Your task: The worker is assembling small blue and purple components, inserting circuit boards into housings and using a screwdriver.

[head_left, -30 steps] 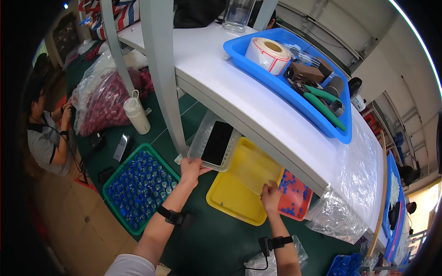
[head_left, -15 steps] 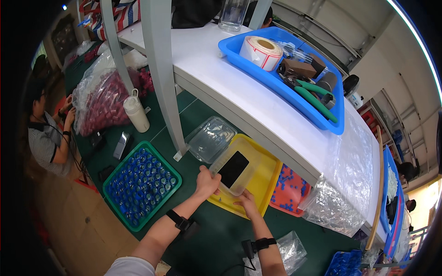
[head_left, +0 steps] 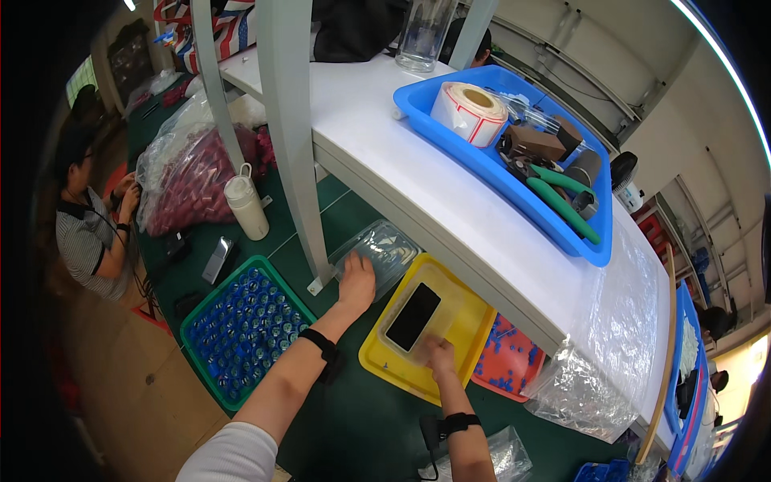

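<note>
A clear plastic tray holding a flat black slab rests in a yellow tray on the green table. My right hand grips that clear tray at its near edge. My left hand, with a black wristband on the wrist, lies flat with fingers spread on the near edge of a stack of clear plastic trays under the white shelf.
A white shelf overhangs the table and carries a blue bin with a tape roll and tools. A grey post stands left of my left hand. A green crate of blue caps, a white bottle and another person are at left.
The clear tray with the black slab came from under the shelf into the yellow tray. My left hand let go of it and moved left to the stack of clear trays.
</note>
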The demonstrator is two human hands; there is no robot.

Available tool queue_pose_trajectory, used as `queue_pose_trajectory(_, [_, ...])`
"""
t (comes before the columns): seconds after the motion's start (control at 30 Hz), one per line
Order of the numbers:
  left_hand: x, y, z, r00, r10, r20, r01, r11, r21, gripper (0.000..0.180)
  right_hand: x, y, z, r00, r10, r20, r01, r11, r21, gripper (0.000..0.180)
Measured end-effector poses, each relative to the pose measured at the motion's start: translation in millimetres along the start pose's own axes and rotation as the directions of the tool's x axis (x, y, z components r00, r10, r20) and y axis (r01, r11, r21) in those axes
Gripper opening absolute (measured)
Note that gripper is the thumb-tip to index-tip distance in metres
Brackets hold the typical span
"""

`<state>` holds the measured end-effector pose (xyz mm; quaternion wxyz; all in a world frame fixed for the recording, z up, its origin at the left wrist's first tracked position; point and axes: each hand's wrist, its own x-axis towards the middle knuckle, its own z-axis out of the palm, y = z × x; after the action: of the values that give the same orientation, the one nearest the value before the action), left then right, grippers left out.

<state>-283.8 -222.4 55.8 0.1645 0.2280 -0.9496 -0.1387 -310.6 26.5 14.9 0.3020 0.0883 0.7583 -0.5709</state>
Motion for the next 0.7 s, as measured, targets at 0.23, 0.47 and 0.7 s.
queue_pose_trajectory(0.23, [55,-46,40,0.91,-0.415,0.013,0.377,0.839,0.393,0.041,-5,13,-1,0.969,-0.245,-0.018,0.221,0.902,-0.371,0.029])
queue_pose_trajectory(0.47, [62,-54,34,0.908,-0.387,0.162,0.391,0.921,0.009,0.029,-12,-7,7,0.949,-0.315,-0.009,0.262,0.802,-0.538,0.03])
queue_pose_trajectory(0.7, [60,-13,36,0.838,-0.483,0.254,0.477,0.874,0.089,0.027,-5,3,-1,0.943,-0.331,-0.042,0.267,0.824,-0.5,0.026])
